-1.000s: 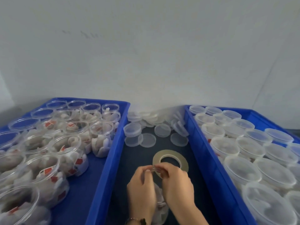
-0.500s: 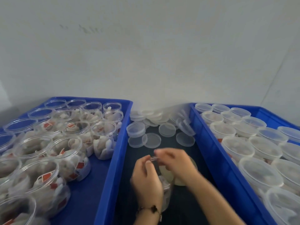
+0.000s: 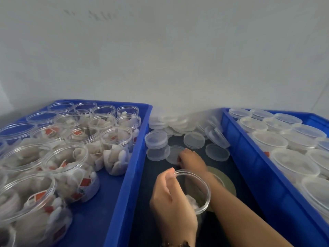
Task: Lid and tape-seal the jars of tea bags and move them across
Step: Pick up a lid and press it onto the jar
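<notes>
My left hand (image 3: 170,198) grips the rim of an open clear jar (image 3: 197,191) with tea bags in its bottom, standing on the dark strip between two blue trays. My right hand (image 3: 190,160) reaches forward over the jar, and its fingertips touch a flat clear lid (image 3: 173,154) lying on the dark surface. A roll of tape (image 3: 226,180) lies flat under my right forearm, partly hidden. The left blue tray (image 3: 128,168) holds several open jars of tea bags (image 3: 115,150). In the right blue tray (image 3: 249,168) stand several lidded jars (image 3: 292,163).
Loose clear lids (image 3: 194,139) lie scattered and piled against the white wall at the back of the dark strip. A stack of lids (image 3: 156,139) stands left of my right hand. The trays' blue walls border the strip closely on both sides.
My right hand has left the jar's rim and reached forward to a loose lid. My left hand stays on the jar. The camera view has shifted closer and slightly left.
</notes>
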